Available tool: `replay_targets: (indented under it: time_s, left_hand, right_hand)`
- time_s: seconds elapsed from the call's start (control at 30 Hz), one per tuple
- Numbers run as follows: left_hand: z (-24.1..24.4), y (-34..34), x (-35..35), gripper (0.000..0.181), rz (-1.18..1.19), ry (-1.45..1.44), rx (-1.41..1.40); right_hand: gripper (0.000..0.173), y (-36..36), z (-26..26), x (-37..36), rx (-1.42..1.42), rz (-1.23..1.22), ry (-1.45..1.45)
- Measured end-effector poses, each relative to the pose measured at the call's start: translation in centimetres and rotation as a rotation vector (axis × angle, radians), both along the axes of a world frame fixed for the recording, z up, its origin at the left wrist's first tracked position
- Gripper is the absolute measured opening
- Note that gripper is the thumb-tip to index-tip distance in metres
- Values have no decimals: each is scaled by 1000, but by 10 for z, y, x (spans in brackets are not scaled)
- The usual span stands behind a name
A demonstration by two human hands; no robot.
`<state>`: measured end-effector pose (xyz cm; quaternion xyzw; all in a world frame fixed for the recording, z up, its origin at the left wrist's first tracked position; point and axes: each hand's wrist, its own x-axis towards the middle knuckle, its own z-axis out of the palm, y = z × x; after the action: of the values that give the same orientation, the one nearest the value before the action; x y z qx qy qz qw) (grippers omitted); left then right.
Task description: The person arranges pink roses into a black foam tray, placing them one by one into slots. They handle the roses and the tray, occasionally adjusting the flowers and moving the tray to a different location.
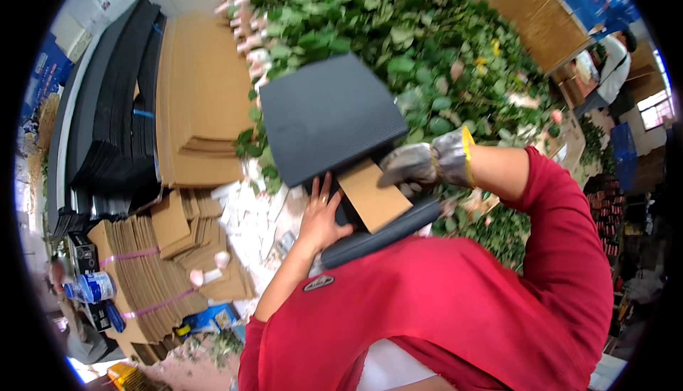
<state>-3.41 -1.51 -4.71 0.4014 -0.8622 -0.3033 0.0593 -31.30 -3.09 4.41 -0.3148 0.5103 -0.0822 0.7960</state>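
My left hand (322,220), bare and wearing a ring, lies with fingers spread on a dark corrugated sheet (332,119) near its folded part. My right hand (413,166), in a grey work glove with a yellow cuff edge, has its thumb over the edge of a small brown cardboard piece (376,199). That cardboard lies at a slant between the sheet's large flat panel and its rolled near edge (381,235), close to my body. Some of the right fingers are hidden or blurred.
Leafy cut stems (384,12), with pale wrapped heads (251,33) at left, fill the far side. Large cardboard sheets (205,92) and a stack of black sheets (120,119) stand left. Below are strapped cardboard bundles (144,273). A person (613,68) stands far right.
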Motion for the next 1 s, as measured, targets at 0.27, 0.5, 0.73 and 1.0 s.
replay_targets:
  time_s: [0.27, 0.5, 0.73, 1.0]
  left_hand:
    - [-9, 19, 22, 67, 138, 104, -82]
    - [25, 27, 66, 46, 319, 400, 124]
    - [17, -13, 11, 109, -184, 30, -28]
    - [27, -16, -2, 98, -255, 26, -138]
  right_hand:
    - [29, -5, -31, 66, -172, 170, 478]
    - [43, -24, -9, 64, -306, 512, 675]
    - [38, -18, -15, 78, -703, 814, 849]
    - [21, -2, -33, 101, -788, 1185, 518]
